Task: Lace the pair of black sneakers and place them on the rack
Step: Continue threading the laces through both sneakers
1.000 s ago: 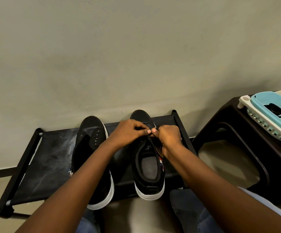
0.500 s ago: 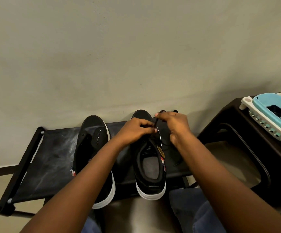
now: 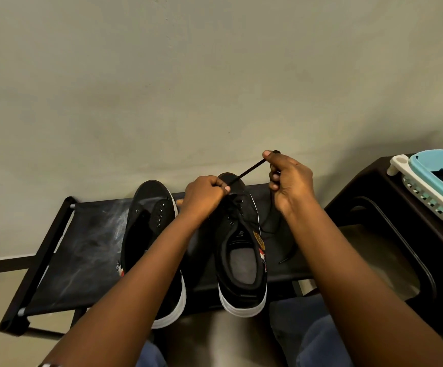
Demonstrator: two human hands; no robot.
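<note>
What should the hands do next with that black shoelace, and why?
Probably feed the lace end into the next empty eyelet of the right sneaker. The right hand pinches the black shoelace pulled taut up and away, while the left hand pinches it low, near the front eyelets. Further eyelets nearer the opening look empty, and the left sneaker has no lace yet.

Two black sneakers sit side by side on low black rack (image 3: 82, 247) by wall. Left hand (image 3: 204, 194) & right hand (image 3: 289, 178) pinch black lace (image 3: 247, 171) taut above right sneaker (image 3: 241, 247); left sneaker (image 3: 149, 221) unlaced.
</note>
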